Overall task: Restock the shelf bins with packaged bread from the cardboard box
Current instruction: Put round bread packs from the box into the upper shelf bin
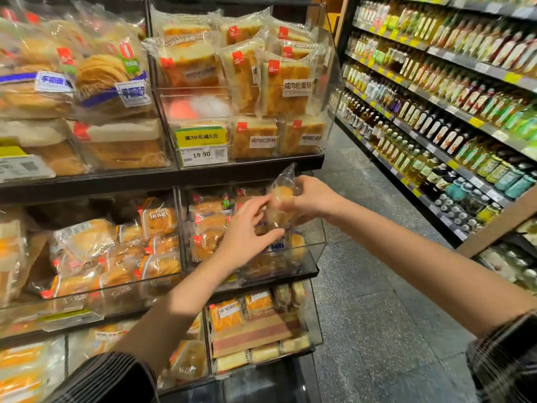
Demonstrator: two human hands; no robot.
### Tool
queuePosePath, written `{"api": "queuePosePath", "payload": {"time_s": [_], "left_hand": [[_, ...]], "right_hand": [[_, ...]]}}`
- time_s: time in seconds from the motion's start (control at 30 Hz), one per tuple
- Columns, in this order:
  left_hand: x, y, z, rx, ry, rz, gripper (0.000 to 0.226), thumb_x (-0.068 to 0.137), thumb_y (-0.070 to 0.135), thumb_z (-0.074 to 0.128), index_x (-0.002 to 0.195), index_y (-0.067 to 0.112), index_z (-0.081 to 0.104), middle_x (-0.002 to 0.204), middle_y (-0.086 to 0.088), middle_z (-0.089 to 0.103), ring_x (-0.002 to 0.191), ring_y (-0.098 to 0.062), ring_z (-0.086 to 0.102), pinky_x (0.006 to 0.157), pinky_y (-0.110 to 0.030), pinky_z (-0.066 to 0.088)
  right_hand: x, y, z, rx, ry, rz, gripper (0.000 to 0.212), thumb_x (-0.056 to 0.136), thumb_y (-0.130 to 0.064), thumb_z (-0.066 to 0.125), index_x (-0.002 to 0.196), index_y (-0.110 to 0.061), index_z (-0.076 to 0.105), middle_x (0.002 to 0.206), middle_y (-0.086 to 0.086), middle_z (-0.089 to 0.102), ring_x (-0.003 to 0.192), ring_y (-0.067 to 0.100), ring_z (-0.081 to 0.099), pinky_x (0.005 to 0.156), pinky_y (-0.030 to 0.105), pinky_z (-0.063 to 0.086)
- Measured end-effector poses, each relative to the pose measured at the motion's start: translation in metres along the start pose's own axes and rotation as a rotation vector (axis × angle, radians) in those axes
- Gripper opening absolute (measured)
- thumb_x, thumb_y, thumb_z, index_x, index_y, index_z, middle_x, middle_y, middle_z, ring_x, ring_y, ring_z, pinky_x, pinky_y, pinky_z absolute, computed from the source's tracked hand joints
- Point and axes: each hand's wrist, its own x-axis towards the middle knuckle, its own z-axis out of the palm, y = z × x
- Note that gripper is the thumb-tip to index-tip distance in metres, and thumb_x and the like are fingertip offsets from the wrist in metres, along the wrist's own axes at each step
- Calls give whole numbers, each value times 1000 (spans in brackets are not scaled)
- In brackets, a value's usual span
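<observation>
A clear bag of round bread [281, 199] hangs upright over the right-hand clear bin [315, 248] on the middle shelf. My right hand [312, 197] grips the bag at its upper right side. My left hand [247, 231] reaches in from the left, its thumb under the bag and its fingers spread against the bag's left side. Several wrapped buns [207, 225] lie in the back of that bin. The cardboard box is not in view.
Clear bins of packaged bread fill the shelf unit above, beside and below, with a yellow price tag [201, 137] on the upper bin. An aisle of grey floor [377, 301] runs to the right. Shelves of bottles [436, 112] line its far side.
</observation>
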Motion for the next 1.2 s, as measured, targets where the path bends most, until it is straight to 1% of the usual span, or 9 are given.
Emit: {"api": "queuePosePath", "payload": {"time_s": [0.13, 0.27, 0.43, 0.53, 0.63, 0.73, 0.9, 1.07, 1.2], "left_hand": [[-9, -22, -13, 331, 8, 47, 50, 91, 27, 62, 137, 18, 48, 141, 4, 47, 127, -1, 37, 108, -19, 23], [-18, -59, -26, 678, -23, 22, 46, 93, 40, 54, 137, 26, 49, 146, 3, 44, 140, -15, 31, 119, -38, -1], [-23, -76, -27, 691, -93, -135, 69, 87, 58, 54, 147, 31, 32, 153, 5, 33, 143, -14, 24, 119, -37, 2], [-21, -80, -22, 717, -58, -163, 75, 87, 59, 53, 149, 27, 28, 153, 5, 32, 143, -14, 23, 119, -36, 2], [-18, -82, -21, 706, -51, -187, 78, 86, 59, 55, 149, 24, 27, 153, 4, 32, 143, -14, 23, 120, -39, 5], [-19, -84, -22, 699, -49, -179, 77, 87, 58, 54, 150, 23, 27, 153, 3, 31, 143, -15, 21, 120, -40, 4], [-20, -84, -20, 750, -44, -155, 75, 89, 59, 49, 150, 22, 24, 154, 2, 29, 144, -16, 18, 120, -39, 1], [-21, -87, -21, 774, -52, -139, 75, 90, 60, 47, 150, 23, 23, 155, 1, 29, 145, -16, 18, 119, -40, -3], [-21, -87, -21, 779, -52, -131, 76, 89, 61, 47, 150, 23, 24, 155, 1, 29, 145, -17, 19, 118, -39, -6]], "right_hand": [[-3, 9, -31, -84, -160, 53, 80, 80, -2, 72, 145, -13, 27, 102, 7, 56, 71, 20, 67, 54, 30, 57], [2, 9, -48, -245, -319, 103, 79, 83, 3, 64, 148, -21, 27, 101, 11, 58, 68, 19, 63, 51, 29, 54], [13, 4, -42, -396, -381, 204, 80, 86, 8, 58, 151, -19, 20, 117, 18, 55, 67, 21, 59, 60, 35, 56], [22, 9, -24, -501, -300, 164, 82, 85, 8, 56, 153, -19, 18, 131, 17, 49, 77, 25, 67, 54, 31, 57], [30, 18, -6, -554, -80, 64, 71, 84, 0, 50, 149, -19, 29, 129, 15, 54, 91, 28, 67, 68, 36, 60], [31, 28, 7, -561, 91, -9, 63, 86, -16, 54, 146, -23, 35, 121, 15, 61, 106, 33, 61, 82, 39, 52], [20, 57, 32, -656, 254, -130, 73, 90, -29, 58, 151, -28, 19, 119, 17, 55, 97, 36, 62, 70, 35, 45], [21, 72, 46, -684, 345, -119, 72, 87, -15, 64, 147, -21, 25, 118, 15, 55, 95, 33, 62, 65, 33, 45], [8, 70, 50, -772, 280, -61, 46, 90, -18, 59, 132, -8, 42, 116, 12, 58, 103, 28, 60, 75, 32, 47]]}}
